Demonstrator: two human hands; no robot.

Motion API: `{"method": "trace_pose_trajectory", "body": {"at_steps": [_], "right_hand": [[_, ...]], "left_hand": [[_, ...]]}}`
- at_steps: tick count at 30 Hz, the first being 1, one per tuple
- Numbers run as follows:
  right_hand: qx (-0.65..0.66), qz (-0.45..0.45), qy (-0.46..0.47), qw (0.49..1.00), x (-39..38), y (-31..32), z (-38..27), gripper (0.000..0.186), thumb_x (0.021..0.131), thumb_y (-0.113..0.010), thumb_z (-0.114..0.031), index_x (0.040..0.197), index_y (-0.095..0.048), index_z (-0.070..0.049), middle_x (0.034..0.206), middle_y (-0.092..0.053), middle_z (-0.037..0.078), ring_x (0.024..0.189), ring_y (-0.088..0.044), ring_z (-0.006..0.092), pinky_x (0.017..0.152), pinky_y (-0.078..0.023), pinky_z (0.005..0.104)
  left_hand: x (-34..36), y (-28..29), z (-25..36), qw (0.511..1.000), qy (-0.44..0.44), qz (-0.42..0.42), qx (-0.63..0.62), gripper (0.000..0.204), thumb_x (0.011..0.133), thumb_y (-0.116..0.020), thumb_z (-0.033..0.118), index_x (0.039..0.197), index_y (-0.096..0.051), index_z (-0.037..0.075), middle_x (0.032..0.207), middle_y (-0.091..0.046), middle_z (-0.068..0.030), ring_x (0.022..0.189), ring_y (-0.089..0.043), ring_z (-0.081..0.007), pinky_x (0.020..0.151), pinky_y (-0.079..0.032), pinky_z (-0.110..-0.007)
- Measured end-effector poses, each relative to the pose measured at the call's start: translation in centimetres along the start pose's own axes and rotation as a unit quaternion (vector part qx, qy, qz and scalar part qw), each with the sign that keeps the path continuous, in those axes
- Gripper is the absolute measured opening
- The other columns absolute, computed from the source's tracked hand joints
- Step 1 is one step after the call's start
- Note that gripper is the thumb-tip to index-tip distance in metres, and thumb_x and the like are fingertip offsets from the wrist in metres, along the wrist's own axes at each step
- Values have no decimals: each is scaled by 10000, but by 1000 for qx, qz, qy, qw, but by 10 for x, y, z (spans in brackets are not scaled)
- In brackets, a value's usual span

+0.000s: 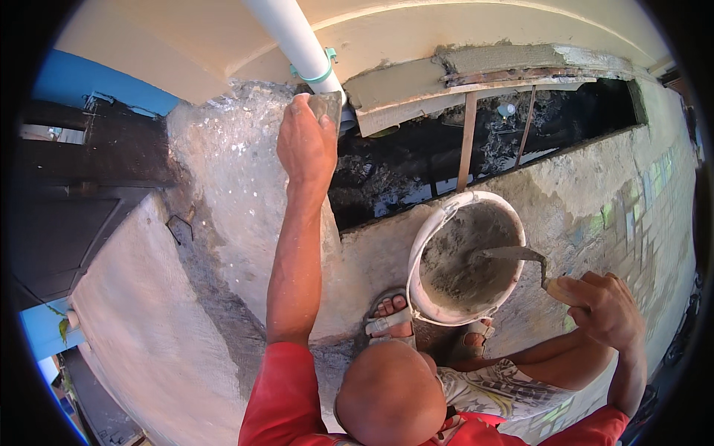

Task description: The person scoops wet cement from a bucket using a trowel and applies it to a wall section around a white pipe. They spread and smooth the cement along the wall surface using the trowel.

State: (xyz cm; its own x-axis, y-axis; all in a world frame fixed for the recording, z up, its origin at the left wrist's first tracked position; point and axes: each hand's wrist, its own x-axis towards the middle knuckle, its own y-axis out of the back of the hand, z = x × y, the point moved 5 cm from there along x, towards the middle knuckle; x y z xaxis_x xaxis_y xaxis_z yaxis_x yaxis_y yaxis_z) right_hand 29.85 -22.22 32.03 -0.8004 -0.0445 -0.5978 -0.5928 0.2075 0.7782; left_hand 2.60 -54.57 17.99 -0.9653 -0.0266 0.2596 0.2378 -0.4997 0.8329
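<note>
My left hand (308,145) reaches far forward, its fingers closed around a small flat grey piece (326,106) whose material I cannot make out. That piece is up against the lower end of a white pipe (291,33), by the wall. On the right, my right hand (606,308) grips the wooden handle of a trowel (513,253). The trowel's blade lies over the grey mortar (457,271), its tip touching or dipping into it. A whitish bucket (515,215) with a wire handle holds the mortar and stands just in front of my sandalled feet.
Beyond the bucket runs an open drain (387,175) with dark water, crossed by thin wooden sticks (466,141). A mortared ledge (401,89) edges its far side. A green clamp (316,73) rings the pipe. Rough concrete (223,163) lies left; a dark gate (67,223) stands further left.
</note>
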Motion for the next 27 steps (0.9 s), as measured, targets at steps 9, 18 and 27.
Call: {"method": "trace_pose_trajectory", "body": {"at_steps": [9, 18, 27], "right_hand": [[11, 8, 31, 999, -1, -11, 20, 437, 738, -663, -66, 1161, -666, -175, 771, -605, 112, 714, -605, 331, 698, -462, 427], [0, -52, 103, 993, 21, -23, -4, 397, 779, -648, -79, 1164, -644, -179, 753, -616, 112, 712, -636, 326, 702, -473, 445], [-16, -55, 34, 998, 7, -22, -13, 392, 766, -646, -81, 1146, -645, -178, 730, -605, 111, 698, -625, 328, 699, -464, 451]], "left_hand": [[-27, 119, -76, 989, 78, 43, 118, 422, 869, -656, 87, 1271, -553, 13, 1191, -626, -219, 1122, -605, -367, 937, -474, -448], [-50, 90, -173, 960, 144, -24, 237, 489, 866, -668, 124, 1315, -494, 37, 1213, -599, -217, 1098, -594, -390, 926, -482, -459], [-27, 26, -69, 963, -67, -52, 254, 585, 881, -666, 240, 1397, -491, 26, 1526, -303, -193, 1412, -200, -461, 1152, -192, -566]]}}
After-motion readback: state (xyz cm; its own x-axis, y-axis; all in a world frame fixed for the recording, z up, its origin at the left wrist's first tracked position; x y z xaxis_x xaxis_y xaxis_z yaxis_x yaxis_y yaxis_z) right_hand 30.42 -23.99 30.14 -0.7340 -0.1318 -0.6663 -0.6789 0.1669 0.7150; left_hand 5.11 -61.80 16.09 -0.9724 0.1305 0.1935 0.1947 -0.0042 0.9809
